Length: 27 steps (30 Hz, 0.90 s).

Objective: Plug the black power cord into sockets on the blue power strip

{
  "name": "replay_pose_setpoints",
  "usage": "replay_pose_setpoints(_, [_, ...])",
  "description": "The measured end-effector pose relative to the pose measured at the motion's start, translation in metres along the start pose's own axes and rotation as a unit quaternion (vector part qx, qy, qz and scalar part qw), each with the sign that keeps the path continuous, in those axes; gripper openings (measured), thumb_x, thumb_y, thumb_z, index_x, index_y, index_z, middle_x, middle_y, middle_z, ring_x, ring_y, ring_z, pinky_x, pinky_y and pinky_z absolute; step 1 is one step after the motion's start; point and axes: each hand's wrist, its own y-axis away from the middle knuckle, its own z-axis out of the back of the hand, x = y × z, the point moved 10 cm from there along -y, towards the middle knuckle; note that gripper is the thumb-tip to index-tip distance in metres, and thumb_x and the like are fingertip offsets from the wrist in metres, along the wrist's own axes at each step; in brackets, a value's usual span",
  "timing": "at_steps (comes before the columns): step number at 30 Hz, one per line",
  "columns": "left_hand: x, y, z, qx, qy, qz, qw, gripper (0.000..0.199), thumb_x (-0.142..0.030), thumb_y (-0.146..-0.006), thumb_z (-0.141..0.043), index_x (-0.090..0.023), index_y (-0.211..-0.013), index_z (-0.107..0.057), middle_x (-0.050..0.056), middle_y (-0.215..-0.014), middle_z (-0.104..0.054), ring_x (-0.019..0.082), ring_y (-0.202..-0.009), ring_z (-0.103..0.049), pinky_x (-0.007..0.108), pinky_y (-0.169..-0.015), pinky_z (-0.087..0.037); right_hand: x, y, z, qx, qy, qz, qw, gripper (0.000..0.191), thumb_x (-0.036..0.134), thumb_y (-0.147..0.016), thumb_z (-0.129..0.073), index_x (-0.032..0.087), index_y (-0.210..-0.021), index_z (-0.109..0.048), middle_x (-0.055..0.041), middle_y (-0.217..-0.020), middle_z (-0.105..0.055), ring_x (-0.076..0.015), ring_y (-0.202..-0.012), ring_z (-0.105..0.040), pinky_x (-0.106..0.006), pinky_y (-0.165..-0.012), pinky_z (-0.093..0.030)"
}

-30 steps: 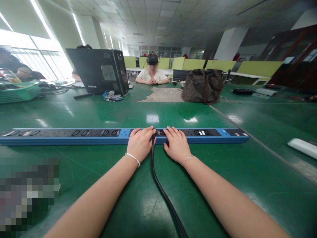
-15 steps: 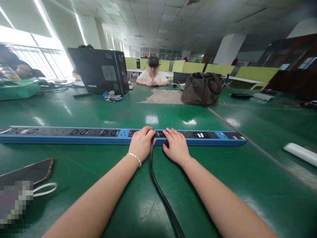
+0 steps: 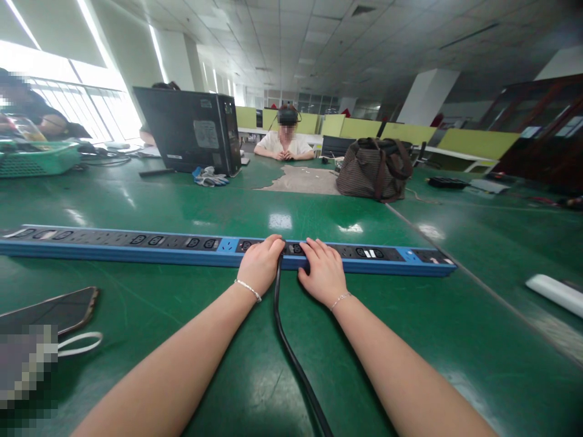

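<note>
A long blue power strip (image 3: 155, 252) with black sockets lies across the green table. My left hand (image 3: 260, 264) is closed around the plug end of a black power cord (image 3: 291, 352) at the strip's middle; the plug itself is hidden by my fingers. From there the cord runs down between my forearms, toward the bottom edge. Just to the right, my right hand (image 3: 324, 270) grips the strip, fingers over its top face and thumb at its front side.
At left lie a phone (image 3: 54, 311) and a pixelated item with a white loop (image 3: 82, 345). A white bar (image 3: 553, 294) is at right. Farther back are a computer case (image 3: 191, 130), gloves (image 3: 210, 176), a brown bag (image 3: 376, 170), a green basket (image 3: 40, 161) and a seated person (image 3: 286, 145).
The view has tilted slightly, so the strip's left end appears higher and its right end lower. Both hands keep their places on the plug and strip.
</note>
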Motion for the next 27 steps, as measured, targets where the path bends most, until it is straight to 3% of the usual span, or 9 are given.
replay_pose_setpoints(5, [-0.003,0.002,0.005,-0.021,-0.017,-0.004,1.0,0.021,-0.019,-0.09,-0.04,-0.02,-0.103,-0.056,0.008,-0.123,-0.06,0.018,-0.091,-0.064,0.03,-0.079,-0.05,0.0,0.0,0.0,-0.003,-0.001,-0.001,1.0,0.052,0.026,-0.076,-0.052,0.019,-0.127,-0.051,-0.0076,-0.136,-0.049,-0.0255,-0.127,-0.038,-0.043,-0.104,-0.026])
replay_pose_setpoints(9, [0.004,0.001,0.032,-0.094,0.008,0.029,0.995,0.021,-0.025,-0.091,-0.04,-0.022,-0.105,-0.055,0.007,-0.126,-0.058,0.017,-0.098,-0.062,0.026,-0.074,-0.05,0.0,0.0,0.0,0.001,0.002,-0.005,1.0,0.052,0.027,-0.076,-0.053,0.018,-0.127,-0.051,-0.0074,-0.137,-0.049,-0.0249,-0.127,-0.038,-0.042,-0.105,-0.025])
replay_pose_setpoints(13, [0.034,0.005,0.06,-0.18,0.028,0.058,0.981,0.019,-0.028,-0.089,-0.043,-0.022,-0.102,-0.054,0.006,-0.123,-0.059,0.017,-0.101,-0.061,0.027,-0.078,-0.05,0.0,0.0,0.0,0.002,-0.001,-0.004,1.0,0.052,0.027,-0.076,-0.053,0.018,-0.127,-0.052,-0.007,-0.136,-0.049,-0.0246,-0.127,-0.038,-0.041,-0.105,-0.025])
replay_pose_setpoints(17, [0.091,0.02,0.078,-0.23,0.044,0.113,0.966,0.019,-0.029,-0.084,-0.049,-0.021,-0.101,-0.052,0.007,-0.113,-0.062,0.019,-0.103,-0.06,0.032,-0.086,-0.048,-0.001,0.0,0.001,-0.005,-0.007,-0.001,1.0,0.052,0.027,-0.076,-0.052,0.017,-0.126,-0.052,-0.0074,-0.136,-0.05,-0.0246,-0.127,-0.038,-0.041,-0.105,-0.026])
replay_pose_setpoints(19, [0.119,0.026,0.078,-0.203,0.068,0.154,0.965,0.024,-0.029,-0.081,-0.052,-0.021,-0.103,-0.051,0.006,-0.11,-0.063,0.019,-0.097,-0.062,0.033,-0.085,-0.049,-0.001,0.001,0.001,-0.007,-0.007,0.001,1.0,0.052,0.027,-0.075,-0.052,0.017,-0.126,-0.052,-0.0074,-0.136,-0.05,-0.0247,-0.127,-0.038,-0.041,-0.105,-0.026])
replay_pose_setpoints(22, [0.142,0.032,0.067,-0.106,0.065,0.211,0.969,0.03,-0.03,-0.077,-0.054,-0.021,-0.106,-0.052,0.005,-0.095,-0.067,0.021,-0.085,-0.065,0.036,-0.078,-0.051,-0.002,0.001,0.001,-0.007,-0.007,0.002,1.0,0.052,0.027,-0.076,-0.051,0.016,-0.127,-0.052,-0.0075,-0.136,-0.05,-0.0249,-0.127,-0.038,-0.041,-0.105,-0.026])
replay_pose_setpoints(24, [0.141,0.032,0.065,-0.076,0.051,0.197,0.976,0.032,-0.03,-0.078,-0.052,-0.021,-0.108,-0.054,0.006,-0.096,-0.067,0.022,-0.088,-0.064,0.037,-0.08,-0.05,-0.002,0.001,0.002,-0.005,-0.009,0.002,1.0,0.052,0.027,-0.076,-0.051,0.017,-0.127,-0.052,-0.0077,-0.136,-0.05,-0.025,-0.127,-0.038,-0.042,-0.105,-0.026])
replay_pose_setpoints(27, [0.127,0.028,0.066,-0.072,0.034,0.114,0.99,0.031,-0.03,-0.081,-0.047,-0.022,-0.109,-0.056,0.007,-0.108,-0.064,0.022,-0.099,-0.061,0.036,-0.089,-0.047,-0.002,0.0,0.002,-0.004,-0.01,0.002,1.0,0.052,0.027,-0.076,-0.052,0.017,-0.127,-0.052,-0.0078,-0.136,-0.05,-0.025,-0.127,-0.038,-0.042,-0.104,-0.027])
